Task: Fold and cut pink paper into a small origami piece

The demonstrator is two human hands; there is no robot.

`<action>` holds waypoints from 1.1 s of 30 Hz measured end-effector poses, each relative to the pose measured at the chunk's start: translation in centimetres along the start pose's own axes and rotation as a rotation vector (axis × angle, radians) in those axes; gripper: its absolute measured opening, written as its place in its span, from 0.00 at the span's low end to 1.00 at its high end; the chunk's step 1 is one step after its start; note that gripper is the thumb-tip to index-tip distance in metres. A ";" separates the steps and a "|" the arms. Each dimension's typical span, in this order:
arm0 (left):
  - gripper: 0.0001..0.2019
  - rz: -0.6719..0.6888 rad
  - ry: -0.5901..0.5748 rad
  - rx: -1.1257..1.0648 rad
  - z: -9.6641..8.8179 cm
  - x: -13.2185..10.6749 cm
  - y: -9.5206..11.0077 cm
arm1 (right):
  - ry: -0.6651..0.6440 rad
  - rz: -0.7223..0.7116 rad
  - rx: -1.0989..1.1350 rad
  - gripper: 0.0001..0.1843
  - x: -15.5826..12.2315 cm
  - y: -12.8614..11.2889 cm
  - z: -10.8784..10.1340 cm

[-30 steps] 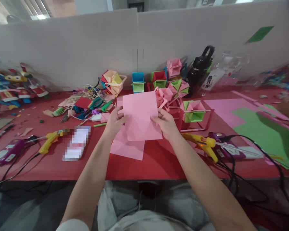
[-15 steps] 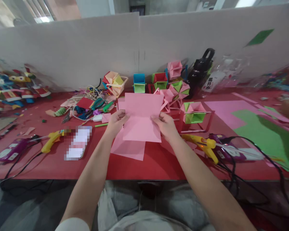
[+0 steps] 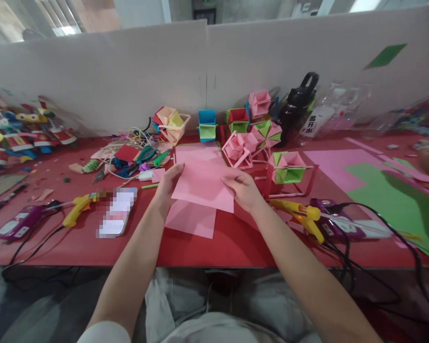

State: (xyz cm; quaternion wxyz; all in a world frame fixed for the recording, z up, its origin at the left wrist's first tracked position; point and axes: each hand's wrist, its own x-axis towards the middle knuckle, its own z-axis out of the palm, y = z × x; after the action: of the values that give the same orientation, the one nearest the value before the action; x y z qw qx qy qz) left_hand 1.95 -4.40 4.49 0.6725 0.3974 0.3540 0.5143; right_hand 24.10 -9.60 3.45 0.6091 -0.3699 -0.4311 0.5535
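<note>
grip: left hand (image 3: 168, 183) and right hand (image 3: 243, 187) each pinched a side edge of the pink sheet (image 3: 203, 183), thumbs on top, fingers under
sheet: held low and near flat over the red table (image 3: 236, 243), above a second pink sheet (image 3: 191, 220), just in front of the paper boxes (image 3: 236, 148)
risk 1: far edge was close to the boxes; a push forward could knock them
risk 2: uneven pinch could skew the sheet, so any fold would land crooked
risk 3: glue gun (image 3: 300, 214) lay just beside the right wrist; a snag on its cord could drag it
change: half a second earlier the sheet stood nearly upright; it had tipped down toward the table, hands lower
</note>
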 end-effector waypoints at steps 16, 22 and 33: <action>0.23 -0.026 0.018 0.048 -0.2 0.3 -0.9 | 0.252 -0.063 0.084 0.14 0.9 0.2 -0.4; 0.31 -0.081 -0.075 0.149 -0.4 0.0 -0.5 | 0.301 -0.069 0.117 0.16 0.9 0.3 -0.5; 0.20 0.030 -0.019 0.342 -0.2 0.2 -1.1 | 0.272 -0.067 0.039 0.18 0.9 0.7 -1.0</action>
State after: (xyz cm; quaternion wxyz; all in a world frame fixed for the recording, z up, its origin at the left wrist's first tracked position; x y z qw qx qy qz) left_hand 2.27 -4.37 3.38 0.5908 0.5162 0.4239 0.4526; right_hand 24.74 -8.57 2.52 0.6870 -0.4150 -0.3457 0.4861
